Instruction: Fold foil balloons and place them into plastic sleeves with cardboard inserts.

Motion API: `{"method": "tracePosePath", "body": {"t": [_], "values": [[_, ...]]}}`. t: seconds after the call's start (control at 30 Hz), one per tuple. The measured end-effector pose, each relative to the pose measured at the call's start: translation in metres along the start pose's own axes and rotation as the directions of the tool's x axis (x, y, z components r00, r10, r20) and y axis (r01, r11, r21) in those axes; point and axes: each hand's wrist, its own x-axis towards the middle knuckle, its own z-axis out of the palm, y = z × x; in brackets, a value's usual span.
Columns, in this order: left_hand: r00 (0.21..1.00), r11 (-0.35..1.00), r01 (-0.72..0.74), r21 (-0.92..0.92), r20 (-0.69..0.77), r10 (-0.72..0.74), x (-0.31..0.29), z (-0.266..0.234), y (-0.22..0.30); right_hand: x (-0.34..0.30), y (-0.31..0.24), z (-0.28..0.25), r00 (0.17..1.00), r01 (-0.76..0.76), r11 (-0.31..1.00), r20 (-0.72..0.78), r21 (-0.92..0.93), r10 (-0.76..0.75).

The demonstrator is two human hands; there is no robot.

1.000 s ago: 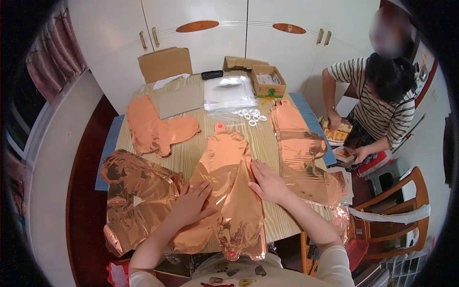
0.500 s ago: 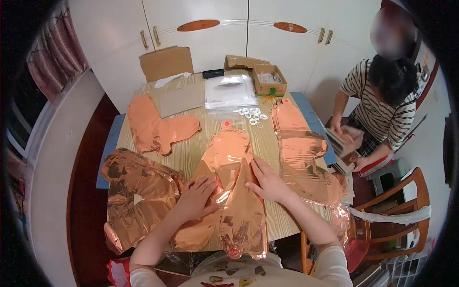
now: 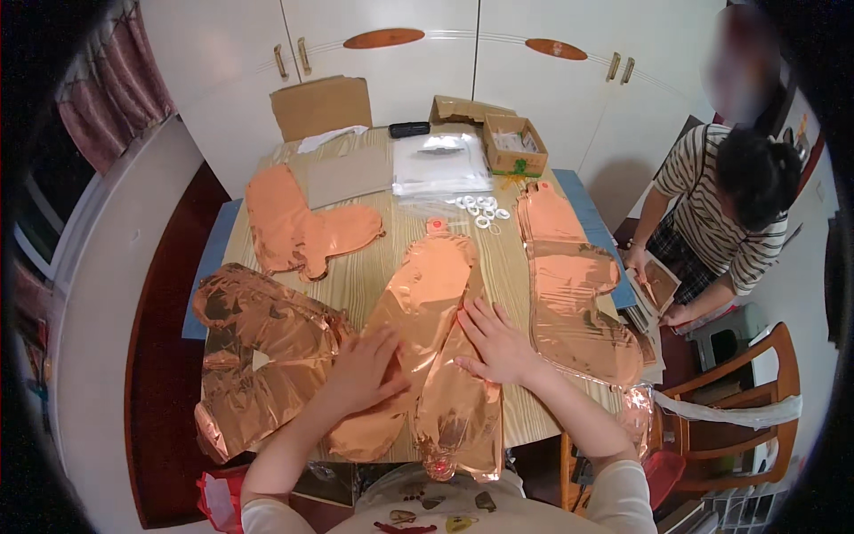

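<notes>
A flat, copper-coloured foil balloon [image 3: 433, 285] lies in front of me at the table's near edge, with a small tab bearing a red dot at its far end. My left hand [image 3: 366, 369] presses flat on its left part, fingers stretched out. On its right edge rests my right hand [image 3: 495, 343], fingers spread and palm down. Neither hand grips anything. Beside my left hand is a crinkled foil balloon [image 3: 258, 360] with a small gap in its middle. Another foil balloon [image 3: 294, 227] lies farther off at the left, and more foil balloons [image 3: 569, 276] lie along the right side.
Behind lie clear plastic bags [image 3: 442, 165], white rings [image 3: 480, 210], a grey board [image 3: 350, 178], a black case [image 3: 409, 130] and a cardboard box [image 3: 516, 145]. At the right, a person in a striped shirt [image 3: 725, 191] handles flat cards near a wooden chair [image 3: 783, 392].
The raised fold in the middle of the balloon has flattened under my hands, which have hardly shifted. The person at the right has lowered their hands with the cards. The view has tilted slightly.
</notes>
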Motion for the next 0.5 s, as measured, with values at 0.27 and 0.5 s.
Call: {"method": "tracePosePath", "body": {"t": [0.27, 0.5], "values": [[0.760, 0.763, 0.646, 0.011, 0.082, -0.645, -0.128, -0.056, 0.034, -0.016, -0.001, 0.001, 1.000, -0.006, 1.000, -0.025, -0.012, 0.006], [0.589, 0.181, 0.685, -0.706, 0.390, -0.708, -0.194, 0.000, 0.059, -0.021, -0.012, 0.002, 1.000, -0.016, 0.999, -0.010, -0.040, 0.015]]}}
